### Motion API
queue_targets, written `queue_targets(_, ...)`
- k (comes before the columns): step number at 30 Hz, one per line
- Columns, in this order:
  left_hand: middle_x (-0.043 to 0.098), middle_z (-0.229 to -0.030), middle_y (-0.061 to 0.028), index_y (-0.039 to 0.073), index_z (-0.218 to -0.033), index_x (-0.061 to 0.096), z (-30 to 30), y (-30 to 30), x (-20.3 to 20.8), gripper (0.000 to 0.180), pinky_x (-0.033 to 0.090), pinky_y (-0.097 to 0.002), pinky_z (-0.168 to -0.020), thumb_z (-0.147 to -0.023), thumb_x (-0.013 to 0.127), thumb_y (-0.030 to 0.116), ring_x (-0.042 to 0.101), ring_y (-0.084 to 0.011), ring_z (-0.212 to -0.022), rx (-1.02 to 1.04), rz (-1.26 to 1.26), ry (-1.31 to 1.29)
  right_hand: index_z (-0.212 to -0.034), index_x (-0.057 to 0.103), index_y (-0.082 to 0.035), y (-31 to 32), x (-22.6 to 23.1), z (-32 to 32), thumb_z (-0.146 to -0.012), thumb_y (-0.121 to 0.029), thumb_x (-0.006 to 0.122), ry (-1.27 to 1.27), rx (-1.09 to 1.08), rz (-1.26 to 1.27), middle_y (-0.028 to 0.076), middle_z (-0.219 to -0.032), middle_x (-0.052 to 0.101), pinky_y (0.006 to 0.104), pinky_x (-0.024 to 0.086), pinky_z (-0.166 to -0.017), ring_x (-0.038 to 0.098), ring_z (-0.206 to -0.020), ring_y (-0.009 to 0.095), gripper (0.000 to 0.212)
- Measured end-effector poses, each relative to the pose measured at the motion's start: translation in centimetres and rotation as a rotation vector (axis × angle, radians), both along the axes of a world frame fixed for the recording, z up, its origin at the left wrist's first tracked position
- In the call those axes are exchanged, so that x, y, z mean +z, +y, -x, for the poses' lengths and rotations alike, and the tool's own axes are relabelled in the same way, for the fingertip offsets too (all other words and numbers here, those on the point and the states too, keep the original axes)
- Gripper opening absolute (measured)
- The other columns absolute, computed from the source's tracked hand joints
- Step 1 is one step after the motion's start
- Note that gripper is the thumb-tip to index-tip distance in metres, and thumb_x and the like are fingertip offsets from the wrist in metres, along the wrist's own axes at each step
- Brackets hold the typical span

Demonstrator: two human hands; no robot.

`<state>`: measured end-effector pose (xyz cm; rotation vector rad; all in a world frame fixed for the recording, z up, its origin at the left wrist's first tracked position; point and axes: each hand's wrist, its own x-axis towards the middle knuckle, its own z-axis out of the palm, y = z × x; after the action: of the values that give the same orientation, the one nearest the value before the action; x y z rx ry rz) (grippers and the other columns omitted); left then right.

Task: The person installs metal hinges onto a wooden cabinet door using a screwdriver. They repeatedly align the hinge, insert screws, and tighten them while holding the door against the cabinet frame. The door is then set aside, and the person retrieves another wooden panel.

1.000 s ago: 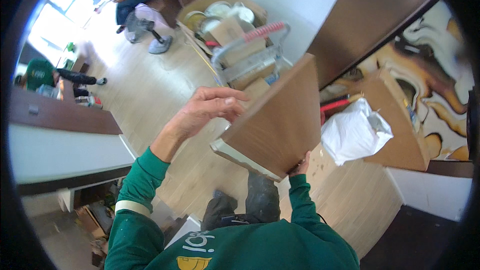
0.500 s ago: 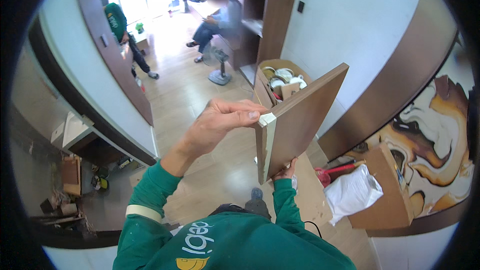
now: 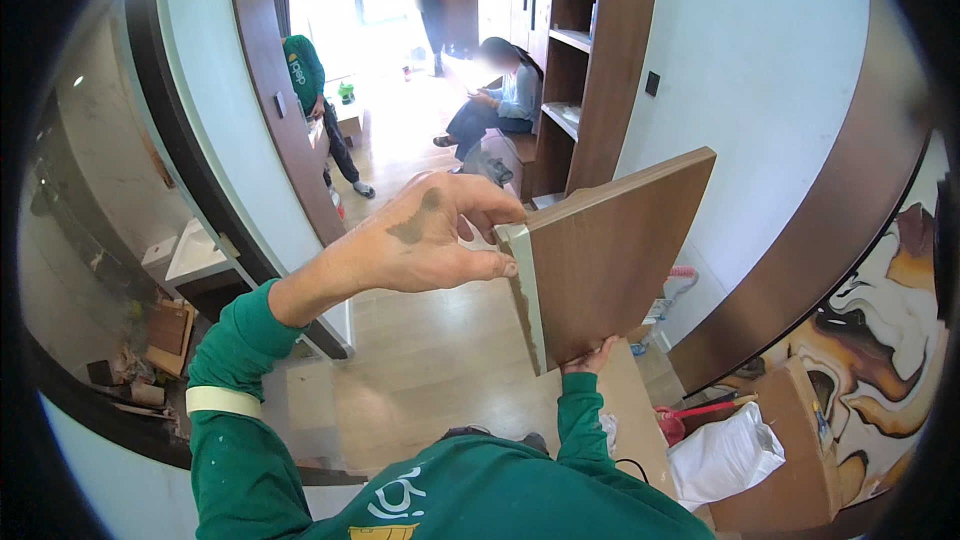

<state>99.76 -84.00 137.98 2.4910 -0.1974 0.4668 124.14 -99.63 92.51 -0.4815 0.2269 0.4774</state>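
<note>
A brown wood-grain board (image 3: 620, 260) stands on edge in front of me. A pale strip (image 3: 526, 285), perhaps tape or edging, runs down its near narrow edge. My left hand (image 3: 430, 232) grips the top near corner, thumb on the edge and fingers curled over the far side. There is a dark smudge on the back of this hand. Lower down, my right hand (image 3: 592, 358) holds the board's bottom edge; its fingers are partly hidden.
At right, a white plastic bag (image 3: 725, 458) lies by a cardboard box (image 3: 790, 470) and a red-handled tool (image 3: 710, 408). A dark door frame (image 3: 190, 130) stands left. Farther off, one person (image 3: 500, 105) sits near shelves and another in green (image 3: 303, 70) stands.
My left hand has turned, its back now showing, with the thumb lower on the board's edge. The view has tipped up, and the board now hides the box of containers.
</note>
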Motion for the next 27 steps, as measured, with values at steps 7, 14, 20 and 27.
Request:
queue_targets(7, 0.065, -0.087, -0.0069, 0.001, -0.093, 0.065, -2.0, -0.6, -0.6, 0.023, 0.052, -0.0301, -0.074, -0.071, 0.07, 0.008, 0.062, -0.0155, -0.08, 0.175, -0.058, -0.09, -0.143, 0.037, -0.015, -0.4, 2.5, 1.3, -0.085, -0.066, 0.052, 0.073, 0.037, -0.175, 0.011, -0.144, 0.041, 0.0528, 0.032, -0.108, 0.04, -0.13, 0.033, 0.078)
queue_targets(14, 0.062, -0.078, -0.0054, 0.0, -0.083, 0.062, -2.5, -0.5, -0.2, 0.019, 0.051, -0.0283, -0.067, -0.066, 0.067, 0.006, 0.059, -0.0143, -0.07, 0.132, -0.089, -0.175, -0.138, 0.044, -0.017, -1.3, 3.9, 1.7, -0.086, -0.061, 0.056, -0.058, -0.062, -0.29, 0.009, -0.14, 0.046, 0.0554, 0.035, -0.104, 0.043, -0.127, 0.032, 0.07)
queue_targets(20, 0.061, -0.077, -0.0044, 0.002, -0.08, 0.06, -2.1, -2.2, -0.1, 0.018, 0.051, -0.0275, -0.069, -0.064, 0.069, 0.004, 0.059, -0.0134, -0.072, 0.039, 0.011, -0.202, -0.137, 0.044, -0.017, -3.1, 2.9, 1.4, -0.087, -0.059, 0.056, -0.002, -0.048, -0.29, 0.008, -0.138, 0.048, 0.0531, 0.04, -0.101, 0.046, -0.124, 0.031, 0.067)
queue_targets(27, 0.061, -0.077, -0.0049, 0.003, -0.08, 0.059, -1.2, -3.8, 0.7, 0.021, 0.05, -0.029, -0.069, -0.063, 0.071, 0.003, 0.06, -0.0165, -0.072, -0.012, -0.279, -0.226, -0.137, 0.044, -0.017, -4.9, 3.6, 2.9, -0.086, -0.059, 0.057, -0.027, -0.055, -0.335, 0.007, -0.137, 0.048, 0.0521, 0.04, -0.101, 0.046, -0.124, 0.031, 0.067)
